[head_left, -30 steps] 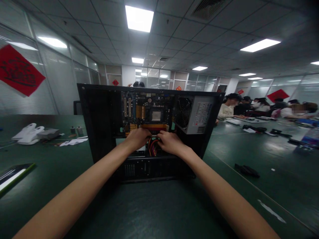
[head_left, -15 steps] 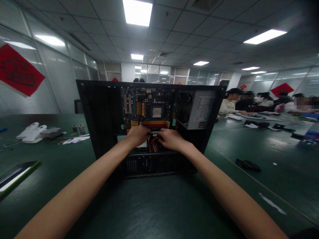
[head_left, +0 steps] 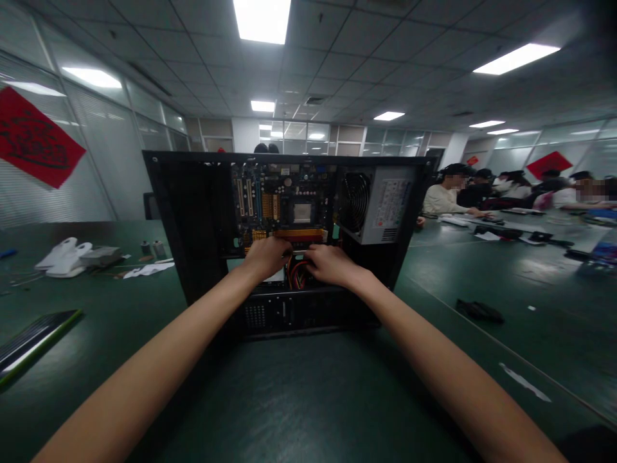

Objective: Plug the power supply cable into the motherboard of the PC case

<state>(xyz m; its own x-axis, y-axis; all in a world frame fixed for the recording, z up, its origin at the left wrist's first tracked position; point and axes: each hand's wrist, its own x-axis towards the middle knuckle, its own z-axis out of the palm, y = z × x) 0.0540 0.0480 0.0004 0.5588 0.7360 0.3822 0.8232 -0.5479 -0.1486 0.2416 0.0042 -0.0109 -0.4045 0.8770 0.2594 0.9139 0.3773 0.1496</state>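
Note:
A black computer case [head_left: 193, 225] stands on the green table with its open side facing me. Inside it are a motherboard [head_left: 284, 186], a silver power supply [head_left: 393, 206] with a fan at the right, and red and orange cables [head_left: 299, 275] low in the middle. My left hand [head_left: 267, 257] is closed near the memory slots [head_left: 308, 237], just left of the cables. Closed as well, my right hand [head_left: 330, 263] sits right of the cables, below the slots. Whatever lies between the fingers of each hand is too small or hidden to name.
A white plastic bag [head_left: 67, 257] and a grey box [head_left: 101, 257] lie at the left, above a green-edged black object [head_left: 36, 341]. On the right are a black item [head_left: 479, 310] and a paper strip [head_left: 524, 382]. Several people sit farther back.
The camera view has shifted slightly. Both hands stay at nearly the same place in the case, with no clear change in their grip.

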